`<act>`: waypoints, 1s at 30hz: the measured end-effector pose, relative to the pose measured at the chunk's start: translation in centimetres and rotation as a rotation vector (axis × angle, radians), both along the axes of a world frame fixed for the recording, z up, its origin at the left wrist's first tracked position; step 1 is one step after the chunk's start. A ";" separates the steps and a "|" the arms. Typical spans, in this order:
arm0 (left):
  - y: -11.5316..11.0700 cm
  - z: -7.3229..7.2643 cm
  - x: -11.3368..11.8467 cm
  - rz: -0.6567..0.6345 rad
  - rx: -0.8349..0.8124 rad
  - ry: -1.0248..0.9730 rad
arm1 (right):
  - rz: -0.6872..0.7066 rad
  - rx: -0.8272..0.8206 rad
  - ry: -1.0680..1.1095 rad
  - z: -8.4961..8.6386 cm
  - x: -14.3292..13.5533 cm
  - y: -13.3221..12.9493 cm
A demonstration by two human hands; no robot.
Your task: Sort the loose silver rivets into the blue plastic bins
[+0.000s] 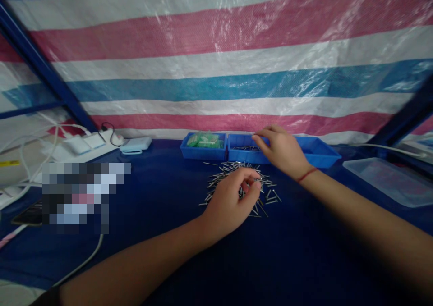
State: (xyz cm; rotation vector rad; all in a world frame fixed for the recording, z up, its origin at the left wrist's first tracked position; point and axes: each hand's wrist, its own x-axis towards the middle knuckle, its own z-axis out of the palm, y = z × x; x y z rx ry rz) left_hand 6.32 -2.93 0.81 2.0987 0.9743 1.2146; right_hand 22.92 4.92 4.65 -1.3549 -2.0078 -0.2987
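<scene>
A loose pile of thin metal pins or screws [216, 180] lies on the dark blue table. Over the pile's right part is my left hand [235, 195], its thumb and fingertips pinched together; what they hold, if anything, is too small to name. My right hand [282, 148], with a red string at the wrist, hovers above the middle blue bin [241, 156]. Its thumb and index finger are close together, and anything between them cannot be made out. Some metal pieces lie inside that bin. The right blue bin [320, 159] is partly hidden behind my right hand.
Green packets [206, 140] fill the left blue bin [203, 153]. A clear plastic lid [389, 180] lies at the right. On the left are a power strip [98, 144], cables, a light blue case [135, 145] and a phone [29, 213]. Striped sheeting [216, 89] hangs behind.
</scene>
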 end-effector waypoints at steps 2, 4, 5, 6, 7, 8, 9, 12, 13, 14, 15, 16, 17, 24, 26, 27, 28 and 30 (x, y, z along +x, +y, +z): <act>-0.1 0.1 -0.1 -0.004 0.030 0.040 | -0.026 -0.024 -0.041 -0.2 -0.6 0.5; -0.2 0.2 -0.2 -0.002 0.087 0.086 | -0.024 -0.042 -0.032 -0.4 -0.9 -0.1; -0.2 0.2 -0.2 0.002 0.119 0.115 | -0.011 -0.048 -0.021 -0.4 -0.8 -0.7; -0.1 0.3 -0.2 0.003 0.145 0.150 | 0.005 -0.055 -0.012 -0.5 -0.5 -1.4; 0.0 0.4 -0.2 0.000 0.162 0.190 | 0.017 -0.060 -0.007 -0.5 -0.1 -2.3; 0.1 0.5 -0.2 -0.003 0.170 0.232 | 0.023 -0.064 -0.005 -0.6 0.4 -3.1; 0.3 0.5 -0.2 -0.005 0.176 0.276 | 0.023 -0.066 -0.004 -0.7 0.9 -3.9; 0.9 0.9 0.2 -0.033 0.214 0.430 | 0.003 -0.088 0.011 -1.3 2.5 -5.7; 1.1 1.0 0.4 -0.052 0.237 0.487 | 0.000 -0.097 0.023 -1.6 3.0 -6.1; 1.3 1.2 0.6 -0.072 0.258 0.549 | 0.004 -0.110 0.037 -1.8 3.4 -6.3; 1.4 1.3 0.9 -0.090 0.279 0.609 | 0.010 -0.125 0.053 -2.1 3.7 -6.3; 1.4 1.4 1.3 -0.102 0.297 0.665 | 0.019 -0.139 0.071 -2.3 3.9 -6.4; 1.4 1.5 1.6 -0.107 0.314 0.717 | 0.028 -0.152 0.090 -2.5 4.1 -6.4; 0.8 1.3 2.8 -0.068 0.397 0.879 | 0.085 -0.170 0.170 -2.5 4.2 -6.7; 0.8 1.3 2.7 -0.053 0.418 0.900 | 0.103 -0.190 0.176 -2.6 4.2 -6.8; 0.8 1.2 2.7 -0.044 0.424 0.909 | 0.112 -0.201 0.177 -2.7 4.1 -6.9; 0.8 1.2 2.6 -0.035 0.428 0.915 | 0.123 -0.213 0.178 -2.8 4.1 -6.9; 0.9 1.0 2.5 -0.026 0.423 0.913 | 0.146 -0.235 0.183 -2.9 4.0 -6.9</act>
